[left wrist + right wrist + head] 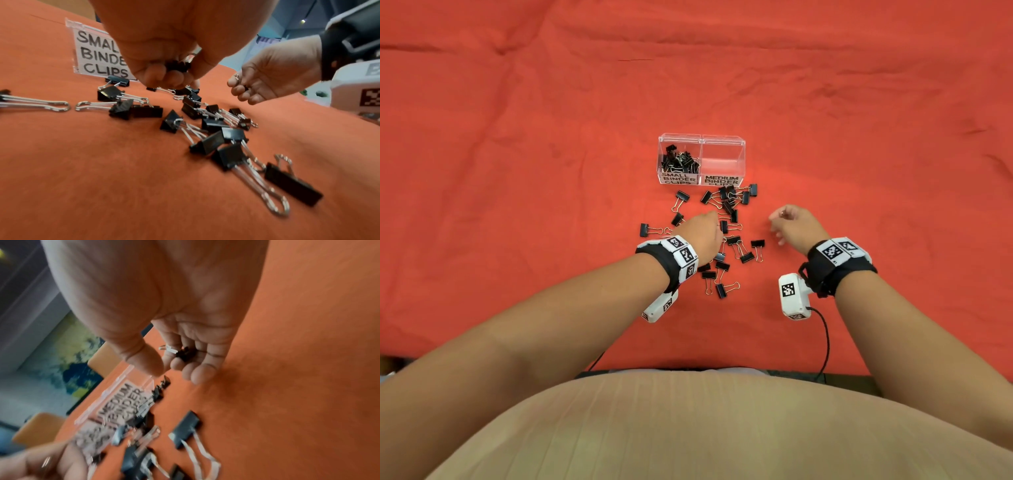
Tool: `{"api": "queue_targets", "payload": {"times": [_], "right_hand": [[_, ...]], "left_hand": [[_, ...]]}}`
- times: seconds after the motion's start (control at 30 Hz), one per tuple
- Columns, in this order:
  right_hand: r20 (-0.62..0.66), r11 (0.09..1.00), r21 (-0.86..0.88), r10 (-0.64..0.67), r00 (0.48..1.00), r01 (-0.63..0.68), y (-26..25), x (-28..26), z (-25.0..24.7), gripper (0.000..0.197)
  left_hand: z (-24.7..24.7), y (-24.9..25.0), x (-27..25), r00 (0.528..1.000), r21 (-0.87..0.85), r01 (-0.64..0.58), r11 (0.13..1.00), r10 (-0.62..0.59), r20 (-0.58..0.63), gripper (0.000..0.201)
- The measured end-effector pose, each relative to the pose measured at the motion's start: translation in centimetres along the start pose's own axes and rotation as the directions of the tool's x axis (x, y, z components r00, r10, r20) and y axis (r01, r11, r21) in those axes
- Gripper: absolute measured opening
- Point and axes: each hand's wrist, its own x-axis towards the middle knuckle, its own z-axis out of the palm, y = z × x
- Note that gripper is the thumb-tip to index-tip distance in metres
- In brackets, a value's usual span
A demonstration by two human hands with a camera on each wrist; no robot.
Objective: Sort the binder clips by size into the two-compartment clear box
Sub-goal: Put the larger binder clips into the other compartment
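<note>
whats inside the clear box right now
The clear box holds a heap of small binder clips in its left compartment, labelled small. The medium compartment looks empty. The heap hides the clips underneath.

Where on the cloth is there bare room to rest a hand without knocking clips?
Bare red cloth lies left of the clear box and left hand, and right of the right hand; beyond the box is bare too. Crowded: the loose binder clips spread from the box front to between the wrists.
</note>
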Motion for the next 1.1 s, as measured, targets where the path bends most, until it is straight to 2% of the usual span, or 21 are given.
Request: {"api": "queue_targets", "payload": {"times": [0.07,0.13,0.2,0.37,0.47,0.57,0.7,0.9,1.1], "right_hand": [[0.037,0.984,-0.173,-0.028,0.999,0.034,0.5,-0.5,0.2,0.013],[0.039,0.931,-0.359,-0.060,0.997,0.070,0.9,-1.2,0.6,0.011],[0.025,0.898,-0.429,-0.098,0.995,0.100,1.2,-1.6,1.1,0.012],[0.128,0.886,-0.404,-0.190,0.973,0.226,0.4,-1.7,2.4,0.016],[0.047,0.897,-0.374,-0.236,0.971,0.236,-1.3,-0.8,2.4,0.013],[0.014,0.893,-0.374,-0.264,0.964,0.250,-3.1,0.2,2.8,0.023],[0.083,0.880,-0.399,-0.246,0.966,0.258,-3.6,0.1,4.5,0.034],[0.095,0.887,-0.393,-0.223,0.970,0.242,-2.2,-1.3,4.4,0.017],[-0.030,0.919,-0.339,-0.224,0.974,0.201,-2.3,0.3,2.5,0.018]], "left_hand": [[0.6,0.1,-0.2,1.000,0.088,-0.006,0.996,0.007,-0.002,0.022],[1.2,-0.1,-0.4,1.000,0.152,-0.021,0.988,0.023,-0.006,0.028],[1.6,-0.5,-0.6,0.999,0.196,-0.035,0.980,0.035,0.003,0.039],[1.4,-1.7,-0.9,0.997,0.264,-0.060,0.963,0.044,0.068,0.055],[0.6,-2.2,-1.1,0.995,0.265,-0.071,0.962,0.049,0.089,0.056],[-0.5,-1.9,-0.7,0.999,0.194,-0.033,0.980,0.026,0.042,0.050],[-1.6,-1.1,0.6,0.998,0.101,-0.010,0.995,0.015,-0.057,0.035],[-2.0,-0.7,2.7,0.993,0.105,-0.028,0.994,0.040,-0.113,0.033],[-1.2,-0.5,3.8,0.990,0.111,-0.103,0.988,0.112,-0.082,0.039]]}}
